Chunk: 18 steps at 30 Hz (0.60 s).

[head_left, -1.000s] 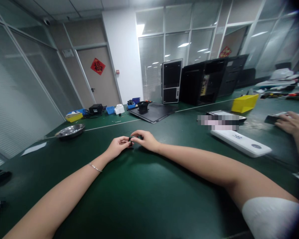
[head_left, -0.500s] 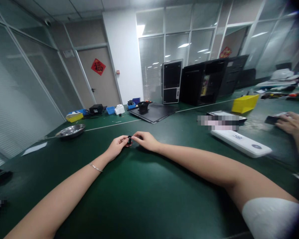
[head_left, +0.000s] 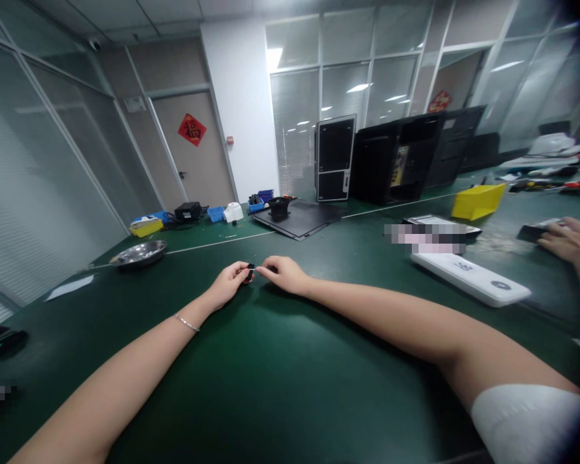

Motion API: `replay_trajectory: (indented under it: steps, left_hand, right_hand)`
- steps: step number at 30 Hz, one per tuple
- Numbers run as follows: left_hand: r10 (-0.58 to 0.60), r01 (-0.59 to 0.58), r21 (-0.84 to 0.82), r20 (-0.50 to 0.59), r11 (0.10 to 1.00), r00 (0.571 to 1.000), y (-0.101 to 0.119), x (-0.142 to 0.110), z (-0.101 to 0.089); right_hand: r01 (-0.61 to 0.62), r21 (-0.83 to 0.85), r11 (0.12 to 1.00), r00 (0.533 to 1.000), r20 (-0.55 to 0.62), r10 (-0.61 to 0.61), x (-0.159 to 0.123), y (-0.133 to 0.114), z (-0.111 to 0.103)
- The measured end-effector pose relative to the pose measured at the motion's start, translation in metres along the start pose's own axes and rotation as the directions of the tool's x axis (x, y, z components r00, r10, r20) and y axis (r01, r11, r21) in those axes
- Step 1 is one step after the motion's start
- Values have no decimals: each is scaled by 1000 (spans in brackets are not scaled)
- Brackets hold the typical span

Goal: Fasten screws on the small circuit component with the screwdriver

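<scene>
My left hand [head_left: 229, 283] is closed in a pinch around a small black part [head_left: 250, 274] just above the green tabletop. Its exact kind is too small to make out. Across from it, my right hand [head_left: 283, 273] has its thumb and forefinger pressed together on the end of a thin, light-coloured pin [head_left: 253, 269]. The pin's other end reaches the black part, and I cannot tell whether it sits inside. Both hands are close together, with their fingertips slightly apart.
A metal bowl [head_left: 140, 254] stands to the left on the green table [head_left: 290, 386]. Black sheets [head_left: 302, 222] lie ahead, before computer cases [head_left: 336, 158]. Rightward are a long white device [head_left: 468, 280], a yellow bin [head_left: 478, 201] and another person's hand [head_left: 568, 241] on a dark object.
The black part has turned slightly in my left hand, and the thin pin between the hands shows more plainly. My right fingertips have drawn back a little. The view has shifted marginally.
</scene>
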<state>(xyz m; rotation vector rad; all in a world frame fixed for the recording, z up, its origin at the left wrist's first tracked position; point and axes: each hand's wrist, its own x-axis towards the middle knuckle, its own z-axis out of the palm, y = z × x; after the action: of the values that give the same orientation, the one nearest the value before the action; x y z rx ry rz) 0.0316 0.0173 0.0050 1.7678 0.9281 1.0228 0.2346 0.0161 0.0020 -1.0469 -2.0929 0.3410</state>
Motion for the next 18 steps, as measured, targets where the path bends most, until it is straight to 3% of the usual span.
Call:
replay_trajectory:
  steps: [7, 12, 18]
  left_hand:
    - [-17, 17, -37, -9, 999, 1000, -3, 1, 0]
    - [-10, 11, 40, -11, 999, 1000, -1, 0, 2]
    - [80, -75, 94, -48, 993, 996, 1, -1, 6]
  right_hand:
    - [-19, -34, 999, 999, -43, 18, 0, 1, 1]
    - [-45, -41, 998, 999, -28, 44, -2, -1, 0]
    - [-16, -21, 1000, 999, -32, 15, -2, 0, 0]
